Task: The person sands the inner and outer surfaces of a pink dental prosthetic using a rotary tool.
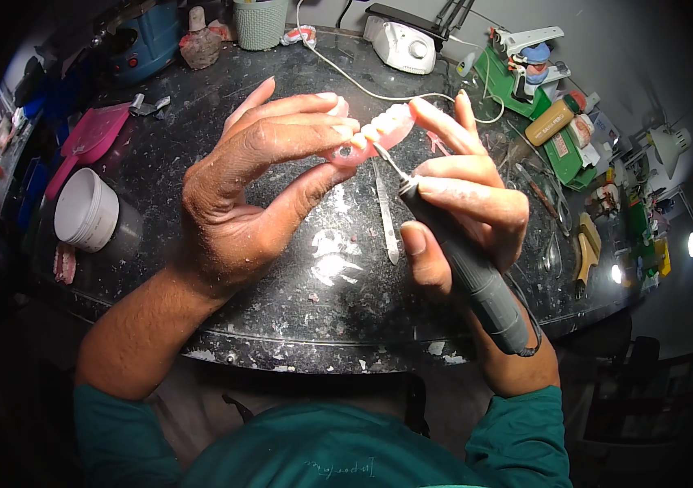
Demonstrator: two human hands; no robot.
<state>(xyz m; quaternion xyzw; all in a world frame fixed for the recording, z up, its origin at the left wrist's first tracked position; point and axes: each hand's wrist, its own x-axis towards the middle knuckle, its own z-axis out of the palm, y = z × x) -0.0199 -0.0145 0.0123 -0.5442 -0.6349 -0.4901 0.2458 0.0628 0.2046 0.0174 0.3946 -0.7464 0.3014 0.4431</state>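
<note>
Above the black table, my left hand [237,183] grips a pink denture [395,124] with pale teeth between thumb and fingers. My right hand [481,191] is wrapped round a black rotary handpiece [475,272], held much like a pen. Its thin metal bur tip meets the denture near the middle, close to the teeth; whether it touches cannot be made out. One finger of the right hand reaches the denture's right end. Pale dust coats the fingers of both hands. Beneath them on the table lies a slim metal instrument [386,213].
On the left stand a white tub [87,210] and a pink dustpan [96,132]. A white control box [403,46] with a knob sits at the back, its cord [363,91] crossing the table. Rightward are a mustard-coloured bottle [552,122], green trays [509,81] and a brush [586,248].
</note>
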